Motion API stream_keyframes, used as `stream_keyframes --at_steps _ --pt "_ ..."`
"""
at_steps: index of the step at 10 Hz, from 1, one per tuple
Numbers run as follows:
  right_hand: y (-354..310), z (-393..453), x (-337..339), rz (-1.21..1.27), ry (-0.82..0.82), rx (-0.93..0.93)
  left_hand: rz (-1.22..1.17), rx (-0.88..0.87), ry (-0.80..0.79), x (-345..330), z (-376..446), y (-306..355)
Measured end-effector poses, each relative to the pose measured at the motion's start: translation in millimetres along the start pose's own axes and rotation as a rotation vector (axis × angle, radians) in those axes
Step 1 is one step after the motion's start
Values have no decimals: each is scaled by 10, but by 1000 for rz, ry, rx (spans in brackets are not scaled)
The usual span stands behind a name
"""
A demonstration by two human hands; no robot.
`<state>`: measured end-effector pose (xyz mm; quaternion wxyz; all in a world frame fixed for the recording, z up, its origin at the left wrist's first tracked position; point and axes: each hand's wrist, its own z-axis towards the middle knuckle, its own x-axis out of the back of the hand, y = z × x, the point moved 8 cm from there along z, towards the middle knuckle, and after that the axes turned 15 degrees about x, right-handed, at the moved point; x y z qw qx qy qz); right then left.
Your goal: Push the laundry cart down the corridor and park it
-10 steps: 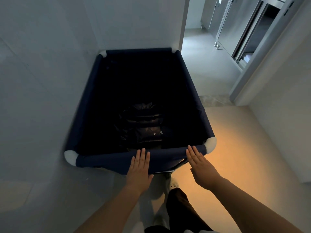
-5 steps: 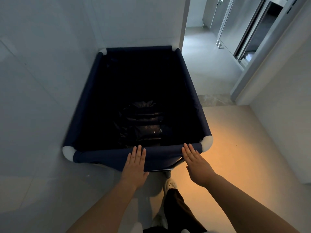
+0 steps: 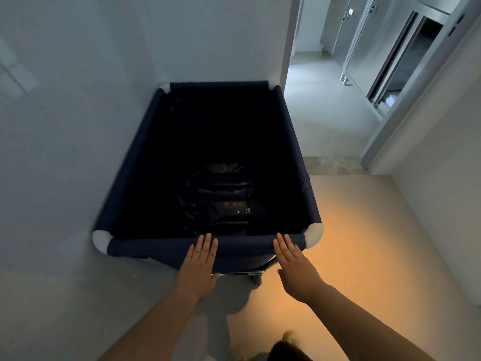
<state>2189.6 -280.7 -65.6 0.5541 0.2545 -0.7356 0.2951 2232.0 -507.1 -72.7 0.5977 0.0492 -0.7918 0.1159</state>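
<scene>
The laundry cart (image 3: 145,247) is a dark navy fabric bin with white corner caps. It stands in a corner, its left side against the left wall and its far end against the wall ahead. A black plastic bag (image 3: 221,199) lies at its bottom. My left hand (image 3: 200,267) lies flat on the near rim, fingers straight and together. My right hand (image 3: 294,264) rests flat on the same rim near the right corner cap. Neither hand wraps around the rim.
The white wall (image 3: 52,126) runs along the cart's left. To the right a doorway (image 3: 312,100) leads to a corridor with metal doors (image 3: 390,61). A door frame (image 3: 406,113) and a right wall bound the beige floor (image 3: 364,243). My shoe (image 3: 290,338) shows below.
The cart has slid a little further forward into the corner. Both hands stayed flat on the near rim and moved with it.
</scene>
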Motion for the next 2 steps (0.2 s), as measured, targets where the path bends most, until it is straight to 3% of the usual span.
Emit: stream_keyframes --at_steps 1,2 --pt "27 -17 55 2 -23 43 23 29 8 187 39 40" --pt "58 2 306 -4 -10 131 -16 -32 157 716 104 282"
